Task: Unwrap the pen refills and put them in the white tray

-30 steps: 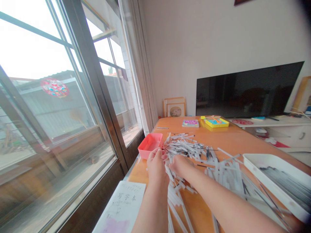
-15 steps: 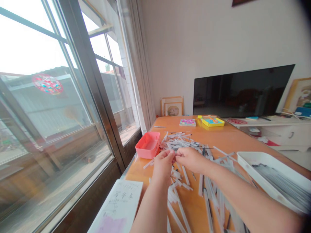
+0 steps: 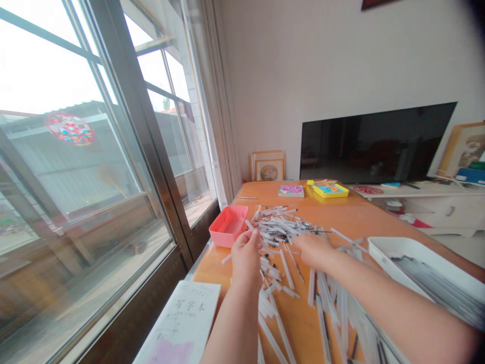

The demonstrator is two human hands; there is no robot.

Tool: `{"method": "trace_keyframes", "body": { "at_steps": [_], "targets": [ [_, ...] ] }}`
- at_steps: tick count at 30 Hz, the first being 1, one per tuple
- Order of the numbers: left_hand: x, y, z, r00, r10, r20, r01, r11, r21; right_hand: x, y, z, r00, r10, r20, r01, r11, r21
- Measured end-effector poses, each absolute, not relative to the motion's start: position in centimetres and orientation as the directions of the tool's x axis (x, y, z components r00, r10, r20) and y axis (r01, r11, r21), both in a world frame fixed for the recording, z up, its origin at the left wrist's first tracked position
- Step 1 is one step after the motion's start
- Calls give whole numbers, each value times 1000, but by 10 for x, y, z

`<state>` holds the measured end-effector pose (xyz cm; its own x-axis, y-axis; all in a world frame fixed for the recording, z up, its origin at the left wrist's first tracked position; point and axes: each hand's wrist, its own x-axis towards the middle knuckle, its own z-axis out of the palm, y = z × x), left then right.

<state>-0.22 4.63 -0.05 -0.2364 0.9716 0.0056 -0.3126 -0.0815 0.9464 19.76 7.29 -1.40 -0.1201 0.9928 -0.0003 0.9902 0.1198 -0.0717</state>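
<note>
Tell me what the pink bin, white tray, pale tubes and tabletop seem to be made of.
Pink bin: probably smooth plastic, given its even colour and rounded corners.
White tray: likely satiny plastic, with rounded corners.
Pale tubes: apparently plastic, by their milky translucence.
Tabletop: wood or laminate, hard to say which; orange-brown with glossy reflections.

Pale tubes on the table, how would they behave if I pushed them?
The pale tubes look straight, so they're probably stiff. Slim and translucent, they seem likely to be light. Where they overlap, pushing one may shift several together.
</note>
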Motion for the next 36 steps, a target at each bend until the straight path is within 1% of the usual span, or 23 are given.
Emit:
{"method": "trace_keyframes", "body": {
  "at_steps": [3,7,11,16,19,23,28,32,36],
  "targets": [
    [-2,47,0,-242,970,2,-312,-80,947,190,74,-19,-179,983,-29,984,178,-9],
    [-2,46,1,-245,970,-4,-305,-73,949,190,79,-21,-245,968,-60,968,247,33],
    [-2,44,3,-226,973,-37,-323,-39,946,195,84,-24,-299,950,-94,952,304,44],
    [-2,44,2,-202,977,-66,-360,-11,933,201,84,-27,-346,933,-99,937,350,19],
    [-2,44,2,-200,977,-70,-360,-7,933,203,81,-27,-357,933,-46,934,357,-13],
    [0,43,2,-183,982,-54,-346,-13,938,205,77,-18,-347,934,86,932,353,-78],
    [3,42,2,-164,986,-33,-310,-20,951,210,67,2,-316,918,239,913,363,-188],
    [7,40,0,-102,995,-12,-243,-14,970,216,57,14,-277,904,325,889,370,-272],
    [12,37,-2,-42,999,-20,-191,11,982,221,51,11,-194,910,366,870,332,-365]
  ]
}}
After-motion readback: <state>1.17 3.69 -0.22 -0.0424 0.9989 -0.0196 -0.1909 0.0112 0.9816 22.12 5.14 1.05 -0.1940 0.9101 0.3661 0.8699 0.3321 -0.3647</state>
